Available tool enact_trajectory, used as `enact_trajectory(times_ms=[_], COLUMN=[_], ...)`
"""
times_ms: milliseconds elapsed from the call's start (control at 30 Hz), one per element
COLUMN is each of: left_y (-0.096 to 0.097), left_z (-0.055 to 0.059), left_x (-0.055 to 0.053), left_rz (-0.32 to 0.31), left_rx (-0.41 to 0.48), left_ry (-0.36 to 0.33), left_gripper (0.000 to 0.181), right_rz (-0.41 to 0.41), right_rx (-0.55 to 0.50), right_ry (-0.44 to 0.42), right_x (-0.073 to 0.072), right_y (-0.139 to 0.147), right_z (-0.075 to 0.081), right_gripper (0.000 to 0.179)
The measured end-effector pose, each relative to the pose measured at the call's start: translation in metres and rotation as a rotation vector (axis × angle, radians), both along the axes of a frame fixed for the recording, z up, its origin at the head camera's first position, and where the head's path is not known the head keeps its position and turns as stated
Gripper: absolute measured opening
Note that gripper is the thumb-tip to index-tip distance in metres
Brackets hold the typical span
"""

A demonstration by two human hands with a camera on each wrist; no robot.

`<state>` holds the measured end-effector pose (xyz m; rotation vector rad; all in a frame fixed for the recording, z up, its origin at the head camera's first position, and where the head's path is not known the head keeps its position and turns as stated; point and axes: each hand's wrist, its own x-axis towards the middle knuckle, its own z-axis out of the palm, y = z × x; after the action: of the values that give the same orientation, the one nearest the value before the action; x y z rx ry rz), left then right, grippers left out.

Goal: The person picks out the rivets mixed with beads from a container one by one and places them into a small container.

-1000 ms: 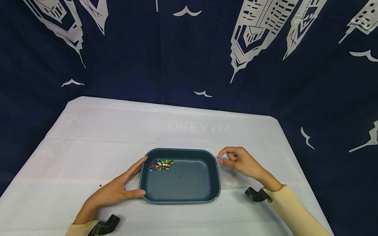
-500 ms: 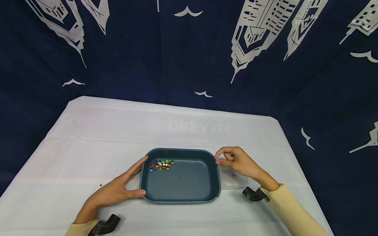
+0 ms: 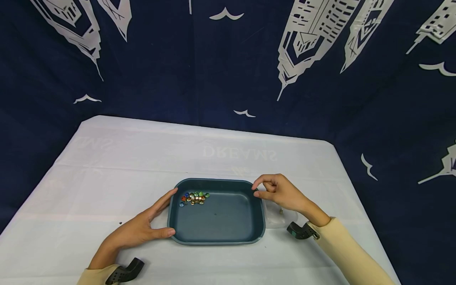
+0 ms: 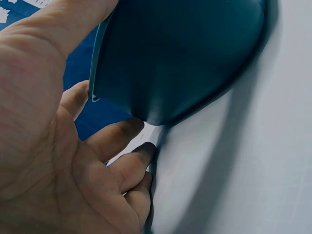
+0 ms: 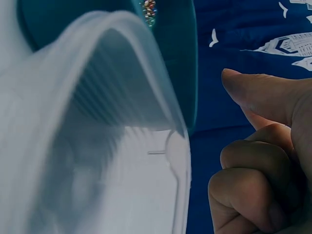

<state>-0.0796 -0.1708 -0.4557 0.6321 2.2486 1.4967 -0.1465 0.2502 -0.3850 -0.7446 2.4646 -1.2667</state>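
My left hand [image 3: 137, 229] rests against the left end of a dark teal rectangular tray [image 3: 215, 241], fingers and thumb stretched along its side. The left wrist view shows fingertips right at the tray's wall [image 4: 180, 58]. Inside the tray, toward its back left, lies a cluster of small shiny gems [image 3: 194, 198] in gold, green, blue and red. My right hand [image 3: 281, 192] hovers over the tray's back right corner, thumb and index finger a little apart with nothing visible between them. The other fingers [image 5: 258, 161] are curled. Beneath it stands a clear plastic box [image 3: 276, 221].
A small piece [image 3: 281, 211] shows at the clear box, beside the tray's right end. One dark speck [image 3: 120, 223] lies on the white cloth [image 3: 142, 150] left of the tray. A navy printed curtain [image 3: 160, 71] hangs behind the table.
My right hand has moved left, from over the clear box to the tray's back right corner. The left hand, tray and gems have stayed in place.
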Motion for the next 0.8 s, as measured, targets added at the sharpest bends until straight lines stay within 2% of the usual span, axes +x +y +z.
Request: enact_trajectory(times_ms=[400, 600, 800], left_y=[0.001, 0.001, 0.000], left_z=[0.000, 0.000, 0.000], left_x=[-0.001, -0.001, 0.000], left_rz=[-0.012, -0.005, -0.002], left_rx=[0.008, 0.012, 0.014], left_ry=[0.010, 0.010, 0.006], left_gripper=[0.097, 0.098, 0.097], right_rz=[0.034, 0.095, 0.138], right_rx=[-0.007, -0.042, -0.029], right_ry=[-0.015, -0.061, -0.059], right_x=[-0.004, -0.006, -0.008], right_y=[-0.016, -0.029, -0.040], right_z=[0.004, 0.004, 0.002], right_gripper=[0.018, 0.019, 0.019])
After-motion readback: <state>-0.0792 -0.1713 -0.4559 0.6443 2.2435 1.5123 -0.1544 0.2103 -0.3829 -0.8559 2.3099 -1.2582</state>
